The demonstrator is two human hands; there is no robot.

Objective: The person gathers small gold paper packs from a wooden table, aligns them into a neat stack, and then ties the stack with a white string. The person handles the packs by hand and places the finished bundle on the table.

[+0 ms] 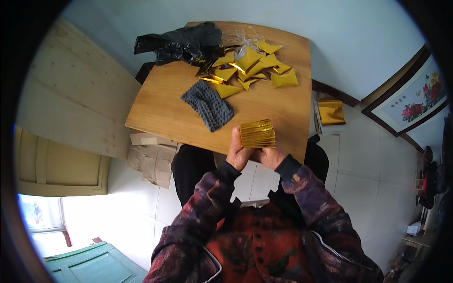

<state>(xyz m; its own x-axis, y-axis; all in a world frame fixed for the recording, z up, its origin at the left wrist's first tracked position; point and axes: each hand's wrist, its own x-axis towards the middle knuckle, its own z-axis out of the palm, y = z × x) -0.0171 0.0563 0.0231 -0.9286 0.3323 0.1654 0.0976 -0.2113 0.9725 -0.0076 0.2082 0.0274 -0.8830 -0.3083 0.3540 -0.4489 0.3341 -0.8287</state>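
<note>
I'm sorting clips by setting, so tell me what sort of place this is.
Probably a room in a home: a framed flower picture, a pale tiled floor and a wooden table suggest it.

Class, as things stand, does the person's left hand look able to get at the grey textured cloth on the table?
Probably yes: only tabletop shows between the left hand and the grey cloth, though the hand's grip on the gold stack might need loosening first.

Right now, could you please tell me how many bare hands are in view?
2: the left hand along the left side of the gold paper stack, and the right hand at its lower edge. Some fingers are hidden, but no other hand shows.
</note>
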